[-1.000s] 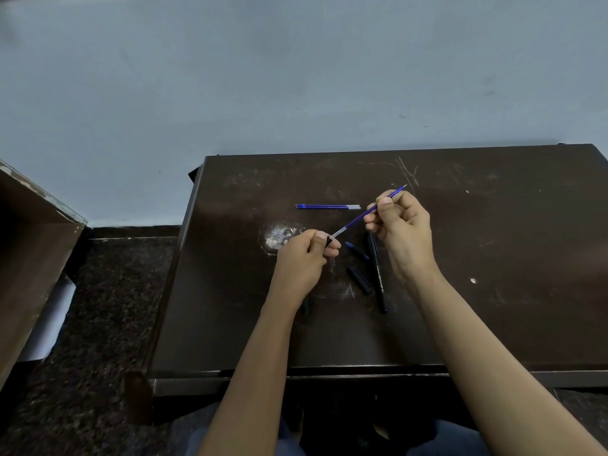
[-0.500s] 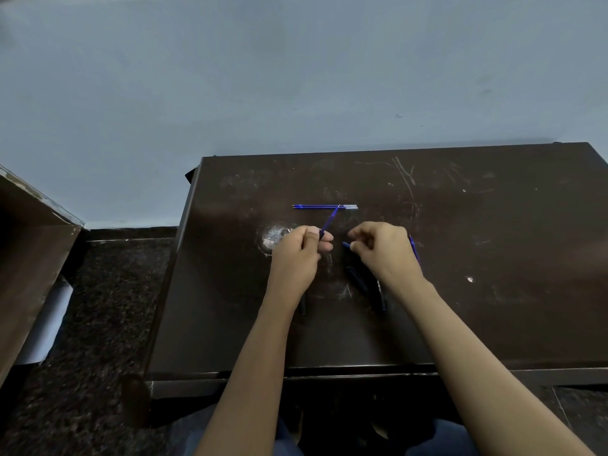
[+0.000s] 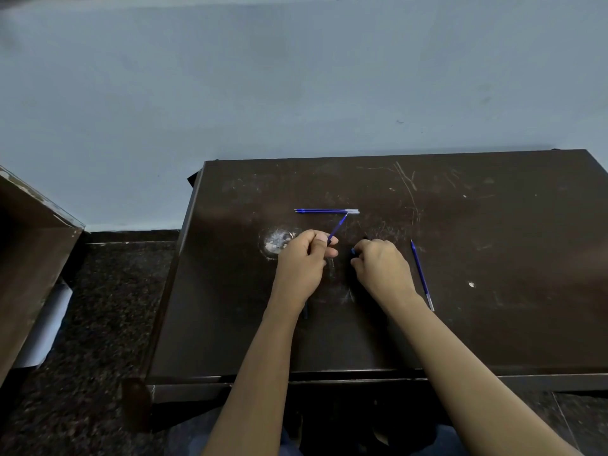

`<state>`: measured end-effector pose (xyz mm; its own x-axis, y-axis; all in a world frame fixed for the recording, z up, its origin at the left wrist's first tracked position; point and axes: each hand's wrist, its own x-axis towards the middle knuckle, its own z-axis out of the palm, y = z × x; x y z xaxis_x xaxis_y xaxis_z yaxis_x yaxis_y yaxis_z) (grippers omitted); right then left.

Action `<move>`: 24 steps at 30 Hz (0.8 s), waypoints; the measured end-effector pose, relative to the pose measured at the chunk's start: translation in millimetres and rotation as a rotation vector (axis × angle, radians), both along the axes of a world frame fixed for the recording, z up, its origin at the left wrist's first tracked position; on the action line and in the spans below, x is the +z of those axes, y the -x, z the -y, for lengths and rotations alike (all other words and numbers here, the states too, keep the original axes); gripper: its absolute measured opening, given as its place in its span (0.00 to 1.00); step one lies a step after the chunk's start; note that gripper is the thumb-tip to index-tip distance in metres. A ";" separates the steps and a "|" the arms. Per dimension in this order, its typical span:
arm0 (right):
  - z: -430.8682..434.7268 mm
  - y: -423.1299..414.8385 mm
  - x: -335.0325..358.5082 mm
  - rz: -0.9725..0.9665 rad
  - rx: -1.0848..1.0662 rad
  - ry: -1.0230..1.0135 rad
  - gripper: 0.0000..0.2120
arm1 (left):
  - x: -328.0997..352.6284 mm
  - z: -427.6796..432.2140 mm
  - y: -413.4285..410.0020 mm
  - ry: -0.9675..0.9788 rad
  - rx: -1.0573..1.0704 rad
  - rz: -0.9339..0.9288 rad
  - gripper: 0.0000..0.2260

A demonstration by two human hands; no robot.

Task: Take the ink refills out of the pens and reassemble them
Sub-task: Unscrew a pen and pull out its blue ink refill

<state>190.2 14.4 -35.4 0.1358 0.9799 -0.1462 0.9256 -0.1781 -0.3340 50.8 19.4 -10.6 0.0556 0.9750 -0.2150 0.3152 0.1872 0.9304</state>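
My left hand is closed on a thin blue pen piece that sticks up and away from my fingers. My right hand rests on the dark table, its fingertips pinched on a small blue pen part. It hides the black pen parts beneath it. One blue ink refill lies on the table just right of my right hand. Another blue refill lies crosswise beyond both hands. A dark pen piece shows by my left wrist.
A white scuffed spot marks the table just left of my left hand. A pale wall stands behind the table. A brown piece of furniture stands at the left across a dark speckled floor.
My right hand drew a blue refill out, laid it on the table to its right, then dropped onto the pen parts. My left hand kept its grip and barely moved.
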 end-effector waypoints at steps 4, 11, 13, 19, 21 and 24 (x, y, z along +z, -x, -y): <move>-0.6 1.2 0.4 0.028 0.030 0.017 0.13 | 1.0 0.1 0.2 -0.004 -0.009 -0.021 0.11; -0.8 5.1 -2.0 0.030 0.035 -0.003 0.11 | 1.3 0.9 2.3 -0.017 -0.017 -0.020 0.12; 0.0 6.9 -4.0 0.025 0.028 -0.022 0.09 | 1.1 1.0 2.6 -0.012 -0.018 -0.020 0.11; -2.7 7.4 -3.1 -0.127 0.023 -0.175 0.07 | 2.2 1.3 1.7 -0.013 -0.037 -0.036 0.10; -9.1 4.1 4.8 -0.424 -0.118 -0.246 0.05 | 1.6 1.1 1.3 -0.014 -0.040 -0.040 0.11; -15.9 -3.2 20.2 -1.062 -0.344 -0.189 0.03 | 0.7 0.8 1.2 -0.013 -0.037 -0.045 0.12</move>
